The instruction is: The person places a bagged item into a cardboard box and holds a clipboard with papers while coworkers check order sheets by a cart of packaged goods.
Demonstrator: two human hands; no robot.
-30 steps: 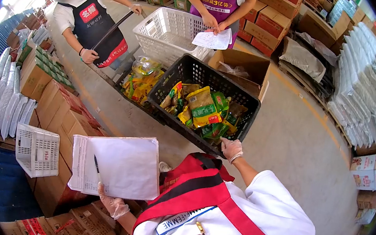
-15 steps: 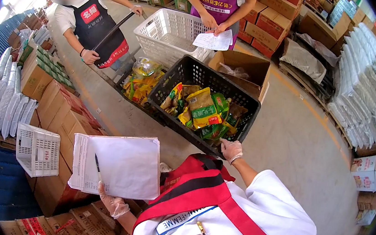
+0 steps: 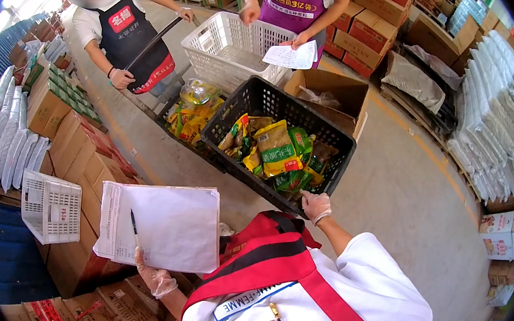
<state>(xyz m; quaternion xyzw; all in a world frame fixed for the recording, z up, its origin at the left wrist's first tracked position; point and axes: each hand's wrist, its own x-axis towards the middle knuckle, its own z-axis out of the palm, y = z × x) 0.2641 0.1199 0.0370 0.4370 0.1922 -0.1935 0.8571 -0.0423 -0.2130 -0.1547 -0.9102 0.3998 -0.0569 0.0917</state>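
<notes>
My left hand [image 3: 158, 280], in a clear plastic glove, grips the lower edge of a stack of papers [image 3: 169, 223] that looks like a clipboard or folder. A dark pen [image 3: 134, 223] lies across the sheets near my fingertips. My right hand [image 3: 316, 207], also gloved, is closed on the near rim of a black plastic crate [image 3: 232, 161]. Inside that crate lie several yellow and green food packets [image 3: 279, 148]. Behind it to the left, more yellow packets [image 3: 196, 116] fill another dark crate, partly hidden.
A white crate [image 3: 223, 63] and an open cardboard box [image 3: 331, 83] stand beyond the black crate. One person [image 3: 124, 27] holds a cart handle; another [image 3: 292, 1] holds a paper [image 3: 290, 54]. Stacked cartons [image 3: 89, 174] are at left, white sacks [image 3: 500, 111] at right.
The person in the purple apron has moved one hand off the paper, to the left over the white crate. My two hands stay where they were.
</notes>
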